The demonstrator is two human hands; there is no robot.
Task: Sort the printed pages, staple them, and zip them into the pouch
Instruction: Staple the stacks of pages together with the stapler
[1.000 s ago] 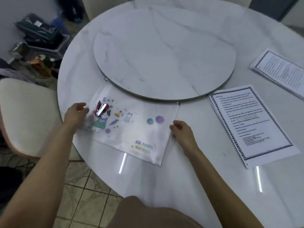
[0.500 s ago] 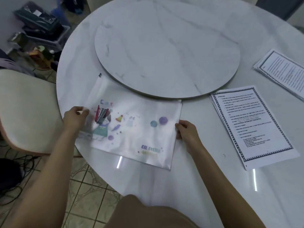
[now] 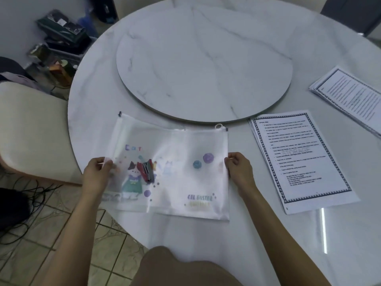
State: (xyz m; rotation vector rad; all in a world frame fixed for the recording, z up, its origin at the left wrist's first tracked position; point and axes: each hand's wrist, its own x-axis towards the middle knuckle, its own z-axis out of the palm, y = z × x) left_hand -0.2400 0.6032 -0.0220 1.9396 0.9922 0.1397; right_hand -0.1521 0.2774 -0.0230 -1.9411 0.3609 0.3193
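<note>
Translucent white zip pouch with cartoon print, flat on round white marble table, red-and-grey stapler inside, left hand pinching left edge, right hand pinching right edge, bordered printed pages beside

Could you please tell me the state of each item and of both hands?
pouch: lying on the table, held at both side edges
stapler: lying at the pouch's cat print; inside or on top, unclear
near pages: fanned stack, outside pouch
far pages: stacked, outside pouch
left hand: pinches pouch
right hand: pinches pouch
</note>
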